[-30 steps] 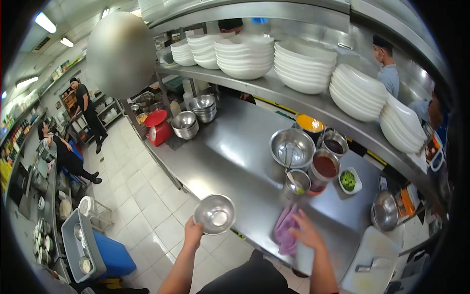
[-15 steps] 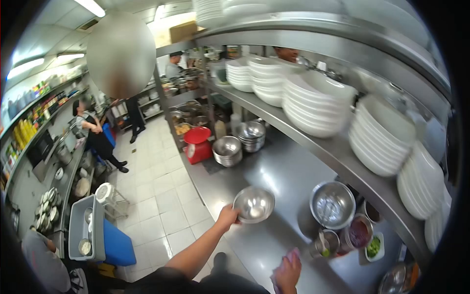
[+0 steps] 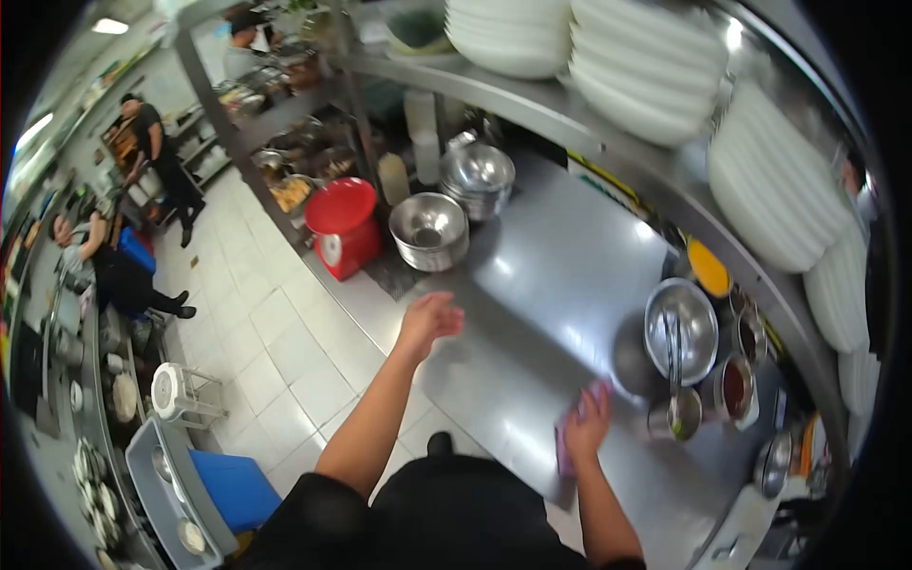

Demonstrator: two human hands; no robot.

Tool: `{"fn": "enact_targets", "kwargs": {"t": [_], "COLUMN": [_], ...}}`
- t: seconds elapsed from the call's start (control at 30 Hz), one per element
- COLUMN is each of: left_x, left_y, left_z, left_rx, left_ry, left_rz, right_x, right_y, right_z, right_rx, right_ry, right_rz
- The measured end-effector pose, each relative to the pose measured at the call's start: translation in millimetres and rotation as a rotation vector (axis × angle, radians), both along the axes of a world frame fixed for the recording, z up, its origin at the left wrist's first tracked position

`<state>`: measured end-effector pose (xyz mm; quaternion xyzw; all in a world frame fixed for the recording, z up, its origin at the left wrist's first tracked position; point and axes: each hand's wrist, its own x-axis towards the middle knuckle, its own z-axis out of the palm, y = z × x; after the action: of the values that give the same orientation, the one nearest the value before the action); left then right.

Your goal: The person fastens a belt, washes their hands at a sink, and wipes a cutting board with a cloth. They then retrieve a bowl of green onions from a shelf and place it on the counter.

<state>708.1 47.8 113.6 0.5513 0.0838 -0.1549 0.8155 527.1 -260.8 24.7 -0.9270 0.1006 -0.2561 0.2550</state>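
My left hand point(image 3: 429, 326) is empty, its fingers slightly curled and apart, above the steel counter's left edge. Just beyond it stands a stack of steel mixing bowls point(image 3: 428, 231). A second bowl stack point(image 3: 478, 180) is behind that one. My right hand point(image 3: 587, 420) grips a purple cloth point(image 3: 566, 446) over the front part of the counter point(image 3: 532, 380); part of the cloth is hidden by the hand. To the right of this hand is a large steel bowl point(image 3: 681, 332) with tongs point(image 3: 673, 351) in front of it.
A red scale point(image 3: 343, 223) stands left of the bowls. Sauce containers point(image 3: 733, 387) line the right side. Overhead, a shelf holds stacked white dishes point(image 3: 646, 71). Two people stand in the left aisle, near a white stool point(image 3: 171, 391) and a grey bin point(image 3: 157, 484).
My left hand has let go of the steel bowl and is now near the bowl stack. My right hand still holds the cloth, farther over the counter. The view has tilted down and turned.
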Motion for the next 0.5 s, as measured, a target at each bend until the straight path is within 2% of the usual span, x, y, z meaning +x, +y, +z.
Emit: {"fn": "enact_targets", "kwargs": {"t": [0.1,0.23,0.3,0.33,0.4,0.43,0.47,0.5], "left_x": [-64,-141,-180,-203,-249,-278,-310,-340], "left_y": [29,105,141,155,178,187,191,190], "left_z": [-41,-67,-73,-75,-81,-90,-95,-101], "left_rx": [0.181,0.338,0.582,0.583,0.812,0.797,0.785,0.769], "left_ry": [0.095,0.209,0.244,0.263,0.333,0.374,0.432,0.492], "left_rz": [0.052,0.181,0.194,0.267,0.303,0.402,0.495,0.583], "right_x": [54,108,113,109,100,91,85,81], "right_y": [60,157,208,228,260,271,276,275], "right_z": [12,7,12,13,18,25,29,29], "right_rx": [0.012,-0.013,0.091,0.097,0.461,0.569,0.553,0.634], "right_ry": [0.072,0.015,0.079,0.077,0.348,0.393,0.395,0.417], "right_rz": [0.109,0.427,0.756,0.831,1.273,1.354,1.417,1.393]}}
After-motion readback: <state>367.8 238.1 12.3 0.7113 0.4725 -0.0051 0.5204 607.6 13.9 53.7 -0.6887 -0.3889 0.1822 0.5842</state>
